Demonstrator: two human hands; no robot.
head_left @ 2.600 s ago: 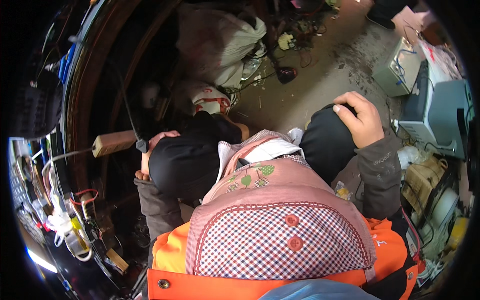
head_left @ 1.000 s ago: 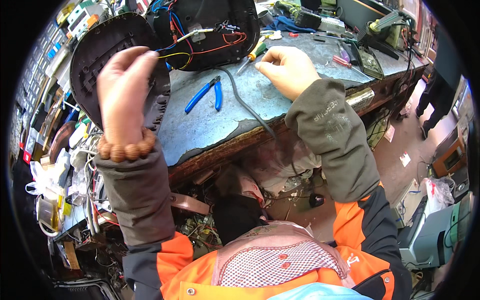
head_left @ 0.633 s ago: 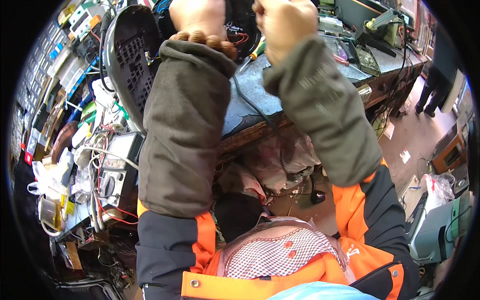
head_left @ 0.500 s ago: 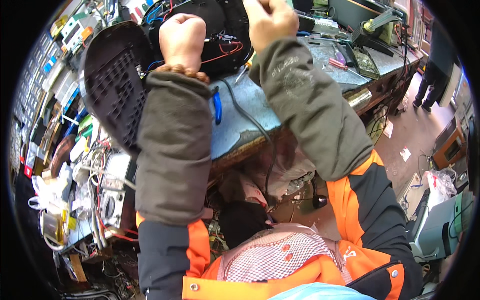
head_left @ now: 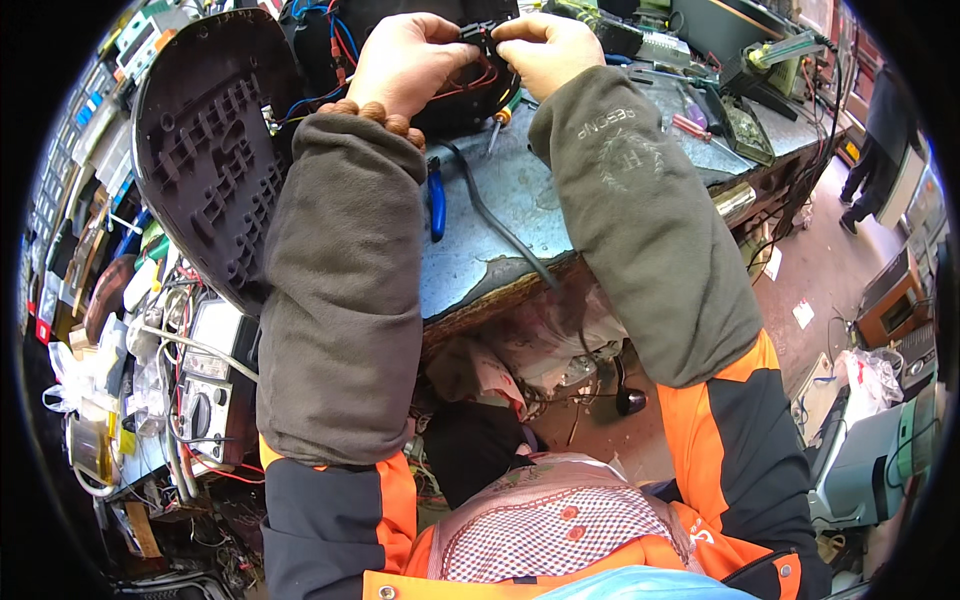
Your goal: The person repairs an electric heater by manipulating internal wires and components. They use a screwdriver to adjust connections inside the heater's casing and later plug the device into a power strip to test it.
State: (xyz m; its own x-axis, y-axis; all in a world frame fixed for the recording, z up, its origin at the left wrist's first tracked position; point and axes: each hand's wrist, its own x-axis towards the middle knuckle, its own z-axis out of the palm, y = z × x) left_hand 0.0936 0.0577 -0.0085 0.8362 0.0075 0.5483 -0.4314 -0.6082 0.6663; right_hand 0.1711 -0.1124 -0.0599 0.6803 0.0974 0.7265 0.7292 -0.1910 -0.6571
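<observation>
My left hand (head_left: 412, 62), with a wooden bead bracelet at its wrist, pinches one side of a small black part (head_left: 478, 36) with red wires. From the other side my right hand (head_left: 552, 52) closes thumb and finger at that part's right edge. Both hands are over an opened black plastic housing (head_left: 385, 12) holding red and blue wires. Its ribbed black cover (head_left: 210, 150) leans to the left of my left forearm. The exact kind of the small part cannot be made out.
Blue-handled pliers (head_left: 436, 200) and a screwdriver (head_left: 500, 122) lie on the metal-topped bench (head_left: 510, 205). A black cable (head_left: 500, 228) hangs over its front edge. A meter (head_left: 205, 410) stands amid clutter at left. Another person (head_left: 885, 130) stands far right.
My left hand has gone from a fist to a pinch, moving right. My right hand has shifted slightly right and down. The hands now meet at the small black part, and the cover has moved left.
</observation>
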